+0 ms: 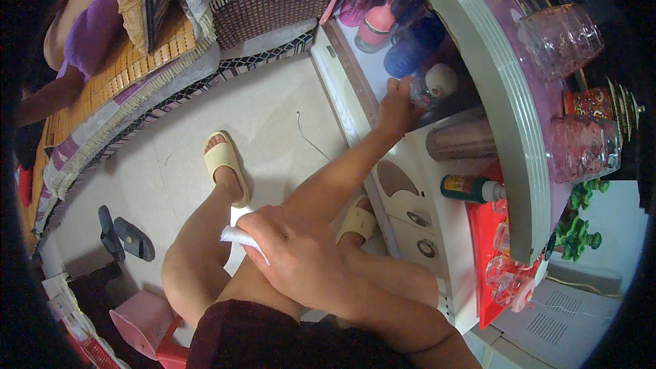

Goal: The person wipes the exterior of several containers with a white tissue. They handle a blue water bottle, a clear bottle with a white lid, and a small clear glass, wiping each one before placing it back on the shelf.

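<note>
My right hand (302,256) is in the middle of the view, its fingers closed around a folded white tissue or cloth (241,238). Beneath it my left arm crosses to the right, and my left hand (397,105) reaches into a low cabinet compartment (373,69). The fingers are beside a clear object (420,93) and a whitish round item (441,81); their grip is partly hidden. A blue bottle (405,56) lies just beyond the hand. Farther back are a pink-topped bottle (376,28) and a magenta bottle with an orange lid (361,0).
The curved counter edge (505,77) overhangs the compartment, with glass tumblers (584,148) on top. A green bottle (464,188) and a red tray (484,256) are lower right. A thin cable (307,138) and dark slippers (130,238) lie on the floor. Another person (95,25) is on the sofa.
</note>
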